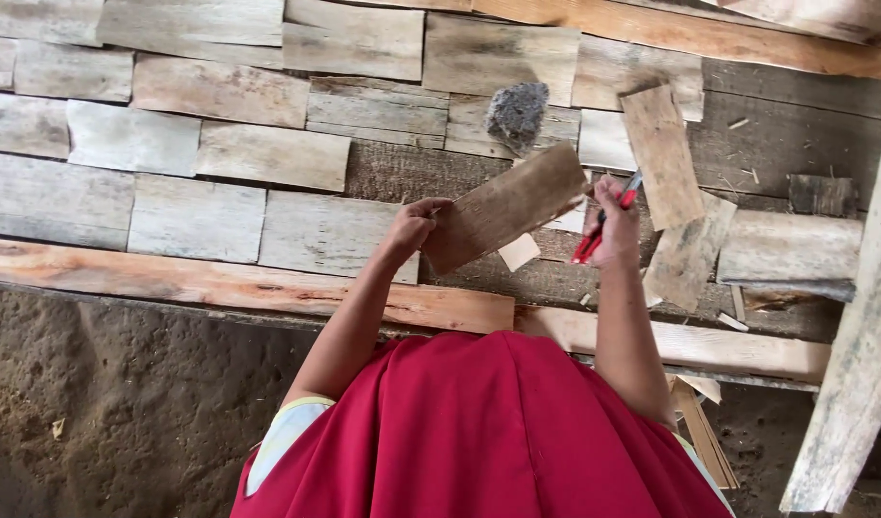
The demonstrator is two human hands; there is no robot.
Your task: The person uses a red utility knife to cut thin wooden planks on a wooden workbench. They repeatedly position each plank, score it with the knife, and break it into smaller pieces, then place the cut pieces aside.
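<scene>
Left hand: your left hand (411,228) was curled around the lower left end of the wooden piece (505,206), fingers pressed together on its edge
Right hand: your right hand (615,225) was closed in a grip on the red-handled tool (603,219), just beside the upper right end of the wooden piece
Wooden piece: you held it tilted, its right end higher than its left, in front of the bare dark gap in the plank wall (172,144)
Tool: it ran slantwise through your fist, red handle ends showing above and below; you could not tell its working end
Stone: a grey rough stone (517,113) sat on the wall just above the wooden piece
Loose boards: a short board (661,153) and another tilted one (688,254) lay to the right of your right hand
Beam: a long reddish beam (220,283) ran beneath your hands
Ground: bare earth (124,403) lay at lower left
</scene>
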